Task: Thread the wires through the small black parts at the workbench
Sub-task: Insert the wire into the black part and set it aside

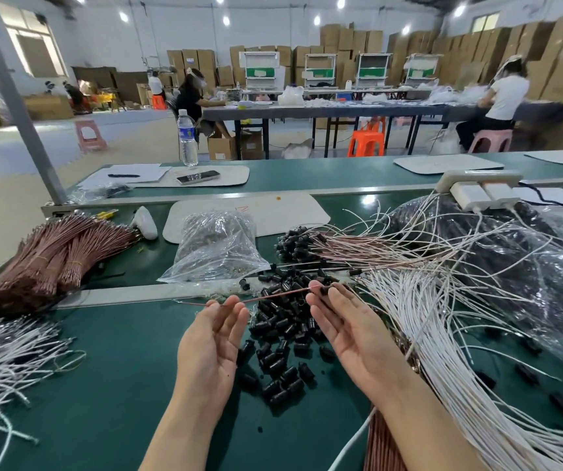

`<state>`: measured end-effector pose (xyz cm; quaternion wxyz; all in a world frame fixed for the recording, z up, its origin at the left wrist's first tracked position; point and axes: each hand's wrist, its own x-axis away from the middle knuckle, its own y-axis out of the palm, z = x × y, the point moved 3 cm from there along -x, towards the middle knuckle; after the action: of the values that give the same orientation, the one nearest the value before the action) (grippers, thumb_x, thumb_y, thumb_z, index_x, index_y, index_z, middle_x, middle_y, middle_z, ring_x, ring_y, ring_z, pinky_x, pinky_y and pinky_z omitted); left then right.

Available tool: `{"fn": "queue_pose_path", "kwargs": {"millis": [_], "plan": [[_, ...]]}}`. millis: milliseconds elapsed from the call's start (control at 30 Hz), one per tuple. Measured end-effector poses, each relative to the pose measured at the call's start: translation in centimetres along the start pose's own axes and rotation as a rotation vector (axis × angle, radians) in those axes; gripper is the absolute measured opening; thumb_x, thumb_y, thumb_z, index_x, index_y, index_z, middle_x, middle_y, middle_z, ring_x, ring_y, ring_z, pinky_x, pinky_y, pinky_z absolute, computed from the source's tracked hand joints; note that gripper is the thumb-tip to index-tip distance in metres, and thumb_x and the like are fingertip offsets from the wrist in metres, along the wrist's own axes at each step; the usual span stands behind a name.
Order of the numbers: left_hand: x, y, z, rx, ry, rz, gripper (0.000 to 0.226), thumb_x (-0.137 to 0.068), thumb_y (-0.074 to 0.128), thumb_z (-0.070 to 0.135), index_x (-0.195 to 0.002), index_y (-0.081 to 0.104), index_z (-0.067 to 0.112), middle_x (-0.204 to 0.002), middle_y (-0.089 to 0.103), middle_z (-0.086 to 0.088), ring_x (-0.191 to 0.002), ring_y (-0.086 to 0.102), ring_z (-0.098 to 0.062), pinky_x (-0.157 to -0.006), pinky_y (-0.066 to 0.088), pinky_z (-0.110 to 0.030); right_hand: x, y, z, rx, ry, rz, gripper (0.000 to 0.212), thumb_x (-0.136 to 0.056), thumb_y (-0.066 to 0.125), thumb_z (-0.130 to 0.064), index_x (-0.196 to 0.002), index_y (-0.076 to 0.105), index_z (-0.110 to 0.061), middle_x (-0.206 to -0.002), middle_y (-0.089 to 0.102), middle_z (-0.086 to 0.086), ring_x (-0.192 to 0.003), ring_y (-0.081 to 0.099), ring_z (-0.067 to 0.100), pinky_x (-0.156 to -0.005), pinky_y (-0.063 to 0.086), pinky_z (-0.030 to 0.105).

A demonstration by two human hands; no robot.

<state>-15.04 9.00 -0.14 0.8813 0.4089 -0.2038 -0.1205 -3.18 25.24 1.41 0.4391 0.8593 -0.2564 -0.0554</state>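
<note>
1. Left hand [210, 338]: fingers pinch the wire [273, 296] near its left end.
2. Wire: held above the desk [110, 368] between both hands; probably light and springy, best gripped near the tip.
3. Parts [283, 338]: loose pile, likely light and easily scattered.
4. Right hand [351, 331]: fingers pinch one part [324, 290] at the wire's right tip.

No text legible, water bottle [187, 137] label blurred
</note>
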Motion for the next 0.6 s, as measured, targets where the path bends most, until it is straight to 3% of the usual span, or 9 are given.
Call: {"fn": "queue_pose_path", "kwargs": {"millis": [200, 600], "plan": [[0.02, 0.06, -0.37, -0.065, 0.037, -0.013, 0.015, -0.102, 0.054, 0.007, -0.116, 0.056, 0.002, -0.087, 0.076, -0.014, -0.073, 0.075, -0.019, -0.062, 0.061, -0.024, 0.19, -0.50, -0.11, 0.008, -0.028, 0.016, 0.033, -0.087, 0.066, -0.007, -0.119, 0.061, -0.003, -0.121, 0.072, 0.022, -0.101, 0.075, 0.027, -0.071, 0.063, 0.026], [0.03, 0.24, -0.38, -0.039, 0.032, -0.062, 0.002, -0.101, 0.054, 0.005, -0.102, 0.055, 0.005, -0.094, 0.076, -0.019, -0.083, 0.077, -0.025, -0.066, 0.061, -0.026, 0.33, -0.61, 0.31, 0.023, 0.001, -0.028, 0.032, -0.085, 0.066, -0.005, -0.116, 0.060, -0.004, -0.121, 0.071, 0.023, -0.106, 0.073, 0.030, -0.074, 0.063, 0.026]]}}
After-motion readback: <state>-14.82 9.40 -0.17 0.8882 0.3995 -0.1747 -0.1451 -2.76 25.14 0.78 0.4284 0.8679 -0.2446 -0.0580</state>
